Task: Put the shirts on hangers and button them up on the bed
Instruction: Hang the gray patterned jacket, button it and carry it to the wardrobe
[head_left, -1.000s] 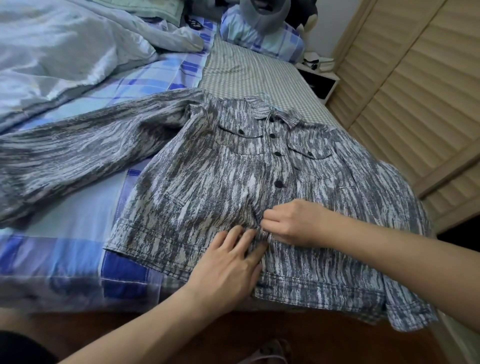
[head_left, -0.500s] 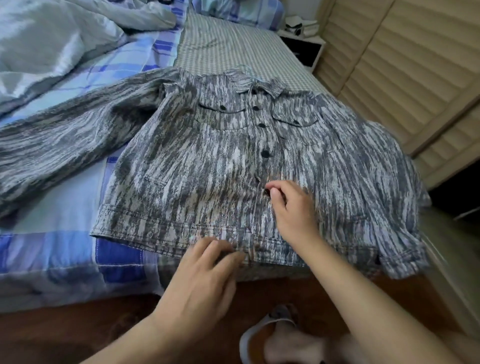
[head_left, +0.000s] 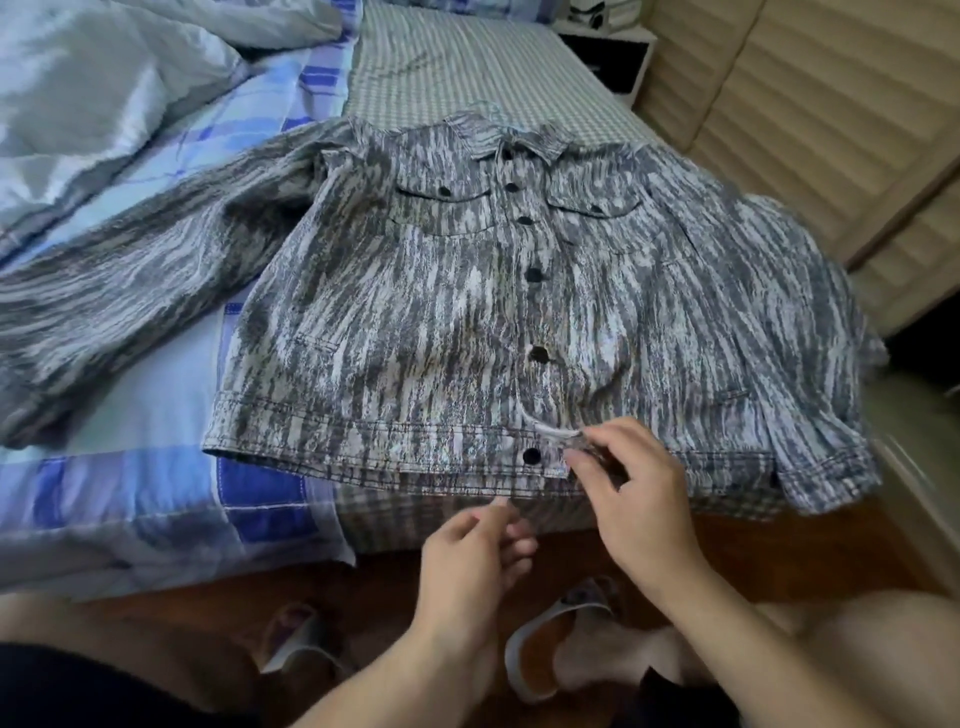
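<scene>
At shirt hem now — right hand.

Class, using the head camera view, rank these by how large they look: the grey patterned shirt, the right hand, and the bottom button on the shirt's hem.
1. grey patterned shirt, largest by far.
2. right hand, though it is nearer the camera, which enlarges it.
3. bottom button, smallest.

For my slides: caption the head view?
Right hand pinches the grey shirt hem beside its bottom button; left hand hovers.
</scene>
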